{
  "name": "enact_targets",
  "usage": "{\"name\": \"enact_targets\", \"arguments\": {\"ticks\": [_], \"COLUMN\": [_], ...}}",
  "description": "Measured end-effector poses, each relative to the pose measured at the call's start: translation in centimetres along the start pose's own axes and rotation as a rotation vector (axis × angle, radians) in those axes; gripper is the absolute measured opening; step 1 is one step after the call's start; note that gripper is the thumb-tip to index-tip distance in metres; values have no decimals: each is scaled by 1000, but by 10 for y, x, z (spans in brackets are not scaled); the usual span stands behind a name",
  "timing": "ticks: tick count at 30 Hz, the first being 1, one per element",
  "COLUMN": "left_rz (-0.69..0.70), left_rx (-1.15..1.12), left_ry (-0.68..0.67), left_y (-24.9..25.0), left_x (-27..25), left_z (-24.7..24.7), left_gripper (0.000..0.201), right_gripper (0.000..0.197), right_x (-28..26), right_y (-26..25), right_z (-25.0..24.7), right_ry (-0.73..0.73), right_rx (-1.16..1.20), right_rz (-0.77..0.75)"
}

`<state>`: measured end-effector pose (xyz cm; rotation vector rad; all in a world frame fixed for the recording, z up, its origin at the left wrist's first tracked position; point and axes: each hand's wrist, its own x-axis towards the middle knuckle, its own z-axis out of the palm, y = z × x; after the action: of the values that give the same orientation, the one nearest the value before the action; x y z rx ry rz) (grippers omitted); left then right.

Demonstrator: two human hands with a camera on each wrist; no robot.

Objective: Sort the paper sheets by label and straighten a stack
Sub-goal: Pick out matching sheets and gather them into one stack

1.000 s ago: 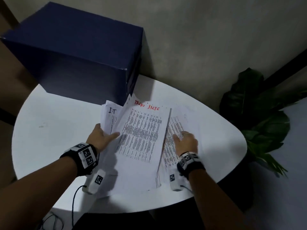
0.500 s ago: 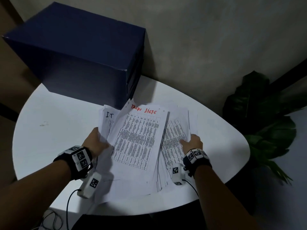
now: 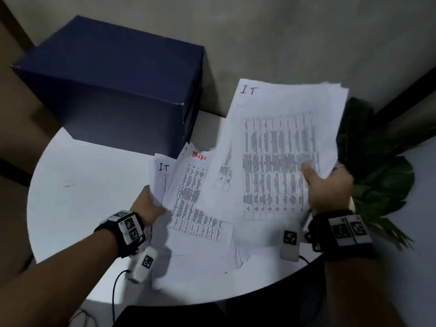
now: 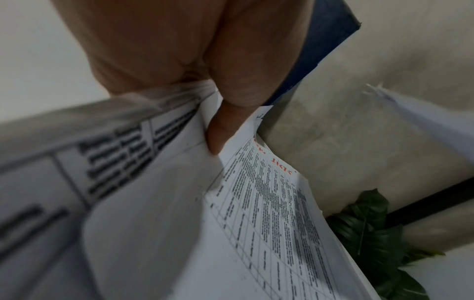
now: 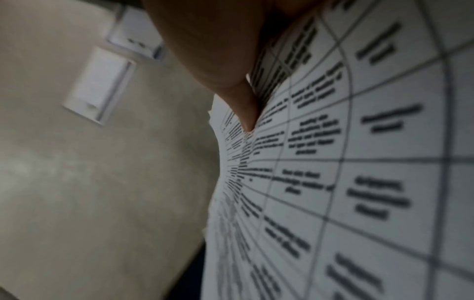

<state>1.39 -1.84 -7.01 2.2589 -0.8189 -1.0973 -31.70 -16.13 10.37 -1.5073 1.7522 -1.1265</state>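
Note:
My right hand grips a sheaf of printed sheets labelled "IT" and holds it lifted above the right side of the round white table; the thumb lies on top and the fingers are hidden beneath. In the right wrist view the thumb presses on those sheets. My left hand pinches the left edge of the remaining pile, where a sheet with red writing overlaps another "IT" sheet. The left wrist view shows the thumb on the red-labelled sheet.
A large dark blue box stands at the back of the table, close behind the pile. A green leafy plant stands off the table's right edge. A wall runs behind. Bare tabletop lies to the left of the papers.
My right hand has gone from resting on the right-hand sheets to gripping them and lifting them up and to the right. The left hand stays on the pile's left edge.

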Motion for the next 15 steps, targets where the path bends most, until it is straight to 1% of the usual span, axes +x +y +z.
{"name": "enact_targets", "arguments": {"ticks": [2, 4, 5, 6, 8, 9, 11, 12, 15], "left_rz": [27, 47, 40, 11, -51, -87, -181, -205, -144], "left_rx": [-11, -46, -75, -121, -259, -326, -428, -444, -350], "left_ry": [-29, -73, -94, -112, -129, -137, -160, -173, -186], "left_y": [1, 0, 0, 1, 6, 9, 14, 14, 12], "left_x": [-3, -3, -4, -5, -8, -9, -9, -8, -6], "left_z": [1, 2, 0, 0, -3, -4, -4, -4, -3], "left_gripper": [45, 45, 45, 44, 43, 45, 61, 67, 70], "right_gripper": [35, 43, 49, 51, 51, 52, 57, 57, 47], "right_x": [-14, -30, -36, -41, -41, -38, -31, -27, -13], "right_y": [34, 69, 87, 102, 119, 122, 117, 112, 104], "right_z": [34, 70, 86, 98, 115, 123, 139, 147, 163], "right_ry": [-104, -232, -290, -349, -446, -469, -487, -502, -569], "right_rx": [-35, -65, -106, -188, -366, -401, -394, -400, -454], "right_rz": [86, 268, 367, 427, 427, 413, 364, 325, 202]}}
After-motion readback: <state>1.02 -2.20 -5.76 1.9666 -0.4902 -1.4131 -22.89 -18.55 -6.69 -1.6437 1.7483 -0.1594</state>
